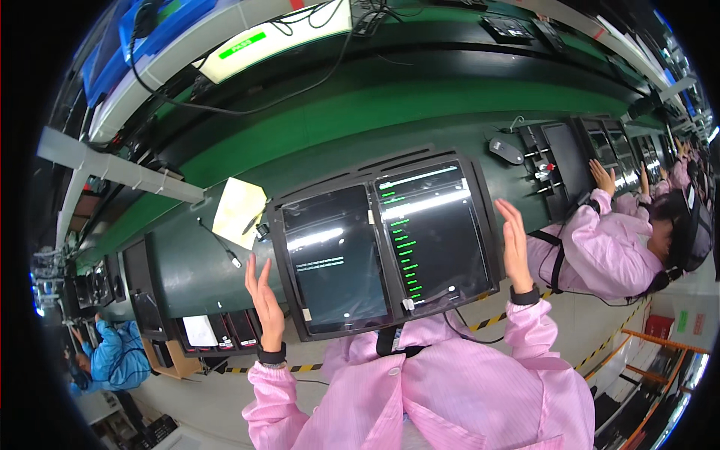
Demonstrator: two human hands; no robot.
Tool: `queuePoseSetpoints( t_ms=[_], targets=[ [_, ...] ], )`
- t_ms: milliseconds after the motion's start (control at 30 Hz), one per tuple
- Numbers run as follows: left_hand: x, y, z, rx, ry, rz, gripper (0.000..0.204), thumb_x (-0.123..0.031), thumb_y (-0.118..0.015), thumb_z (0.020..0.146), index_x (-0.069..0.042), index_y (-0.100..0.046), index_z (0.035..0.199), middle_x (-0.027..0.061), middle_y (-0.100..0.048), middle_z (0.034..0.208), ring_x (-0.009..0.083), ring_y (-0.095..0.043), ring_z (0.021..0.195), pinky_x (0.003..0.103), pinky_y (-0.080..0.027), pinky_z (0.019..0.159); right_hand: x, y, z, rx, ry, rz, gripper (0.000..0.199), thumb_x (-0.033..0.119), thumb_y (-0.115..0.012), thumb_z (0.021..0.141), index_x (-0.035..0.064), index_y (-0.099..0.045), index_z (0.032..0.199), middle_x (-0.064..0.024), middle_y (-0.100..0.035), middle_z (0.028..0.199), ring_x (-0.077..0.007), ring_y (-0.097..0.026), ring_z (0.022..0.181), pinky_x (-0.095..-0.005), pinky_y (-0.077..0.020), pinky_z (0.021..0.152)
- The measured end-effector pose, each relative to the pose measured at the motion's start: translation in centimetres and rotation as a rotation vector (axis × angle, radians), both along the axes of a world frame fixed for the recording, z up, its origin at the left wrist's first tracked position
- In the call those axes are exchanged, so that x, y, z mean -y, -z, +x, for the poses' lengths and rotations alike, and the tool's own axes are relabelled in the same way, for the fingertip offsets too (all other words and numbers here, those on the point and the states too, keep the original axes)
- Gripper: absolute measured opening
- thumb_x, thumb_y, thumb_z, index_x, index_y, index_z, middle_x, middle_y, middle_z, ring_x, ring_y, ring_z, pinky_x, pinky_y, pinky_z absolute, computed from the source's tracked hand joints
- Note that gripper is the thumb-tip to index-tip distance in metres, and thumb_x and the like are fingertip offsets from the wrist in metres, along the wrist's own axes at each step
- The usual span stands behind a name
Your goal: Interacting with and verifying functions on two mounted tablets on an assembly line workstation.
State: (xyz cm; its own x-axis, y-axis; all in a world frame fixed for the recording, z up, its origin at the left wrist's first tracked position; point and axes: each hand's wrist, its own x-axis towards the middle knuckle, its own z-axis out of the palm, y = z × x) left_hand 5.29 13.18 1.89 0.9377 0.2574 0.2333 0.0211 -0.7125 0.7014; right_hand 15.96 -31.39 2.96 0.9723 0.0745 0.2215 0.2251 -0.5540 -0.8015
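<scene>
Two tablets (431, 255) lay in a black tray (490, 247) between the fingers of your left hand (268, 309) and right hand (515, 247), about equally near each. Long axes ran away from you, roughly along the fingers, which stood straight, holding nothing; contact unclear.

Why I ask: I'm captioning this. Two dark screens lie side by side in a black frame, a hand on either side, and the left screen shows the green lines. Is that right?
Not quite: the head view shows the green lines on the right screen, not the left screen. The rest stands, with the left hand and right hand on either side of the black frame.
</scene>
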Motion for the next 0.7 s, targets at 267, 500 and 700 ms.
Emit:
queuePoseSetpoints(
  t_ms=[267,500,700],
  targets=[
    [0.3,-2.4,9.3,0.038,0.273,0.334,0.037,-0.020,-0.038,0.092,-0.014,-0.057,0.122,0.0159,-0.029,0.143,0.0382,-0.021,0.132,0.048,-0.015,0.109,-6.1,-1.7,8.6,0.217,-0.282,-0.439,0.033,0.021,-0.046,0.092,0.0114,-0.055,0.122,-0.0086,-0.035,0.140,-0.0280,-0.027,0.132,-0.0427,-0.0223,0.103],
    [2.2,-3.1,9.8,-0.080,0.411,0.425,0.031,-0.021,-0.046,0.089,-0.013,-0.064,0.113,0.0138,-0.032,0.141,0.0378,-0.023,0.132,0.052,-0.014,0.109,-6.4,-1.7,7.0,0.200,-0.333,-0.588,0.031,0.023,-0.054,0.088,0.0092,-0.059,0.115,-0.0071,-0.034,0.141,-0.0320,-0.023,0.133,-0.0466,-0.0248,0.102],
    [1.5,-6.0,5.7,-0.155,0.498,0.312,0.029,-0.015,-0.047,0.083,-0.013,-0.070,0.100,0.0125,-0.042,0.133,0.0359,-0.031,0.128,0.054,-0.015,0.108,-2.5,-4.8,3.0,0.068,-0.341,-0.536,0.023,0.022,-0.055,0.087,0.0068,-0.065,0.100,-0.0079,-0.043,0.134,-0.0307,-0.026,0.132,-0.0455,-0.0253,0.102]
  ],
)
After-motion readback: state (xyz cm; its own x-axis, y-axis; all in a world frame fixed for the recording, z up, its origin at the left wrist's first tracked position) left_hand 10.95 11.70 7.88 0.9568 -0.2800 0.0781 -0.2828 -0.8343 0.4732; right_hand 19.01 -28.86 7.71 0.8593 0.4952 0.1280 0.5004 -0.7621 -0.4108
